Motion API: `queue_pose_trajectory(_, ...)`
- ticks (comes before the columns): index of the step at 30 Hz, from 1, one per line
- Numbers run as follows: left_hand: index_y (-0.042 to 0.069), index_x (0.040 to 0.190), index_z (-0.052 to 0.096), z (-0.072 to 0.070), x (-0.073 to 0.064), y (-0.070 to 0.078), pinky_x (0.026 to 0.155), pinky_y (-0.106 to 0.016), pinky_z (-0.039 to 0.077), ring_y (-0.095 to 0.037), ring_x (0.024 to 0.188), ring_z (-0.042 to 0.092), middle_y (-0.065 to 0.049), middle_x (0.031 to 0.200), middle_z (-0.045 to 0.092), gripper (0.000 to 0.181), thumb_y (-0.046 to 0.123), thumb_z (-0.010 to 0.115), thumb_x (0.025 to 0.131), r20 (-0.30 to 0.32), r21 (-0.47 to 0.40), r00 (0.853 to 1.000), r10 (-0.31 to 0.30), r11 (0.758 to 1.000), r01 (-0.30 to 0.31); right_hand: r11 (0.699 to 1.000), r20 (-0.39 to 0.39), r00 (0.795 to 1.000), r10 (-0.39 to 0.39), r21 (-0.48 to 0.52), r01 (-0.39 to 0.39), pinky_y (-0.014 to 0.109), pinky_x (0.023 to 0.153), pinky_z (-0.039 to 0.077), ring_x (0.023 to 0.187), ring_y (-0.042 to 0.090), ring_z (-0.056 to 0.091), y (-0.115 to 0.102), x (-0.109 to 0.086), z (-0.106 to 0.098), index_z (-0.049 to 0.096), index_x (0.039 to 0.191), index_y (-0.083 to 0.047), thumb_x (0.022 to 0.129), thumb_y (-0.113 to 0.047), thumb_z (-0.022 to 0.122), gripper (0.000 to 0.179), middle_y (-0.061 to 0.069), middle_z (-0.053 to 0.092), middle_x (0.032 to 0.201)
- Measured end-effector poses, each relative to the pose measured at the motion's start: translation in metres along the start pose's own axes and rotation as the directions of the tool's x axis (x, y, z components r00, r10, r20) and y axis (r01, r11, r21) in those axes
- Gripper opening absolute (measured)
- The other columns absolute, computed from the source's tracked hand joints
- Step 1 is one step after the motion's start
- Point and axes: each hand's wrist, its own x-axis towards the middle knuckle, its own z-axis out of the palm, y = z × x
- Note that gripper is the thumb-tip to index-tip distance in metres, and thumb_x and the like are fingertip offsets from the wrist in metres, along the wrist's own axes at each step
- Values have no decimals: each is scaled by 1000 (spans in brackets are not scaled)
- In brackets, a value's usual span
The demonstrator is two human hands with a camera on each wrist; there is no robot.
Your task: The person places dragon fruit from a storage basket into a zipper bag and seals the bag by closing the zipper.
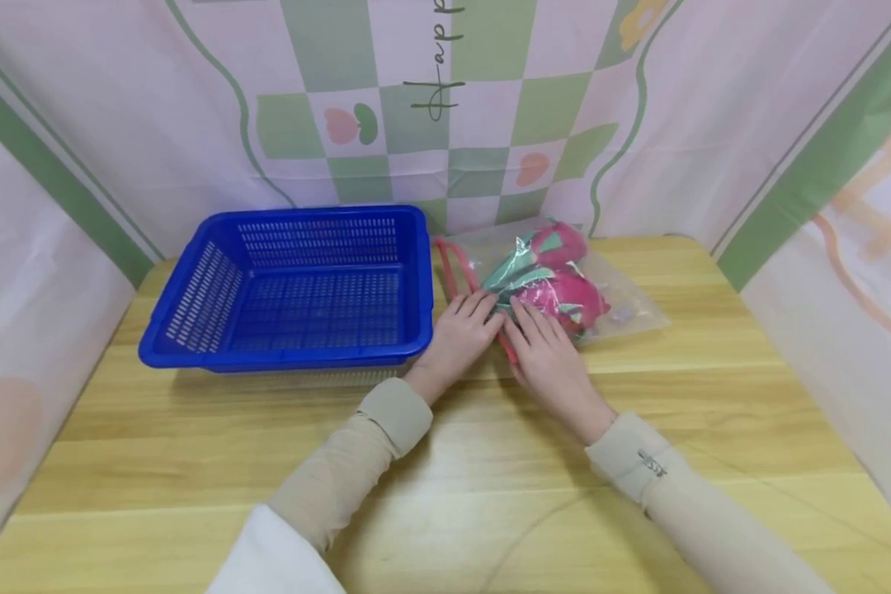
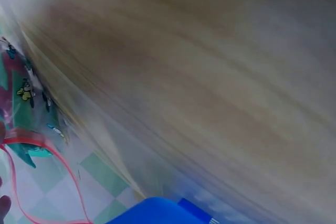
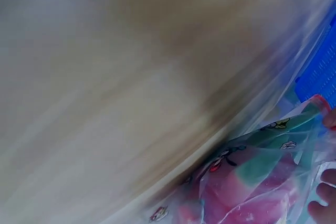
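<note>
A clear plastic bag (image 1: 627, 301) with a red strip along its mouth lies on the table. Inside are pink and green pieces (image 1: 564, 293) that look like dragon fruit. My left hand (image 1: 459, 332) and right hand (image 1: 553, 363) are side by side at the mouth, both pinching its edge. In the left wrist view the red strip (image 2: 71, 174) bows out in a loop, with fingertips (image 2: 4, 205) at the frame's edge. The right wrist view shows fingers (image 3: 326, 195) beside the bag (image 3: 252, 182), which has small printed figures on it.
A blue perforated basket (image 1: 285, 359) stands left of the bag, close to my left hand. The wooden table (image 1: 445, 495) ends at a patterned cloth (image 1: 483, 74) behind, with more cloth at both sides. A thin cable-like line crosses the table's front right.
</note>
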Motion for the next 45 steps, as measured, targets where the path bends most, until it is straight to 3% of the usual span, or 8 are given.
queue_pose_trajectory(5, 17, 98, 67, 5, -2, 1, 95, -31, 51, -17, 110, 62, 0, 113, 68, 12, 20, 62, 88, -28, 16, 1000, -13, 1000, 13, 999, 123, 992, 41, -18, -39, 49, 113, 33, 133, 38, 44, -1, 4, 3, 49, 135, 4, 86, -16, 67, 56, 23, 45, 143)
queue_pose_trajectory(8, 16, 100, 67, 6, -5, 0, 96, -33, 51, -18, 110, 63, -2, 113, 69, 17, 25, 64, 86, -11, 12, 1000, -19, 1000, 19, 999, 158, 987, 42, -18, -39, 47, 115, 32, 135, 37, 42, -1, 4, 3, 48, 136, 3, 89, -17, 63, 53, 23, 45, 144)
queue_pose_trajectory(14, 18, 112, 70, 0, -8, 2, 100, -35, 49, -19, 116, 61, -3, 119, 68, 25, 16, 52, 95, 67, 47, 998, -11, 999, 8, 999, 196, 979, 50, -8, -49, 47, 116, 30, 137, 36, 39, 0, 5, 1, 44, 139, 4, 92, -19, 56, 53, 23, 42, 147)
queue_pose_trajectory(19, 18, 119, 68, -10, -2, 6, 103, -38, 47, -21, 123, 57, -5, 126, 65, 32, 14, 44, 98, 172, 122, 985, -28, 992, 7, 999, 227, 973, 46, -8, -46, 46, 116, 29, 138, 35, 38, 2, 5, -3, 40, 141, 5, 92, -17, 56, 55, 22, 40, 148)
queue_pose_trajectory(23, 18, 119, 68, -14, 2, 6, 104, -38, 46, -22, 124, 57, -4, 126, 66, 32, 14, 44, 99, 206, 154, 978, -20, 988, -13, 999, 249, 968, 39, -13, -37, 46, 117, 29, 138, 35, 38, 4, 3, -8, 43, 139, 6, 91, -15, 56, 54, 22, 42, 147)
queue_pose_trajectory(31, 20, 117, 69, -16, 9, 1, 100, -36, 48, -19, 115, 62, -2, 119, 69, 30, 12, 48, 97, 127, 175, 992, 15, 984, -37, 995, 288, 955, 76, 44, -93, 49, 115, 31, 138, 38, 37, 10, -6, -17, 44, 139, 5, 93, -12, 52, 49, 22, 41, 147)
queue_pose_trajectory(37, 22, 114, 71, -13, 10, -1, 96, -34, 50, -17, 110, 63, -1, 115, 70, 29, 14, 50, 96, 48, 157, 998, 29, 987, -36, 994, 269, 961, 61, 76, -84, 51, 113, 33, 137, 39, 38, 14, -13, -21, 45, 138, 4, 92, -10, 54, 50, 22, 42, 147)
queue_pose_trajectory(45, 21, 116, 69, -13, 11, -3, 99, -34, 50, -18, 112, 63, -3, 118, 70, 30, 11, 50, 96, 69, 135, 997, 28, 990, -37, 996, 219, 976, 14, 83, -33, 50, 111, 36, 134, 39, 42, 19, -21, -24, 47, 136, 5, 88, -6, 57, 50, 22, 45, 145)
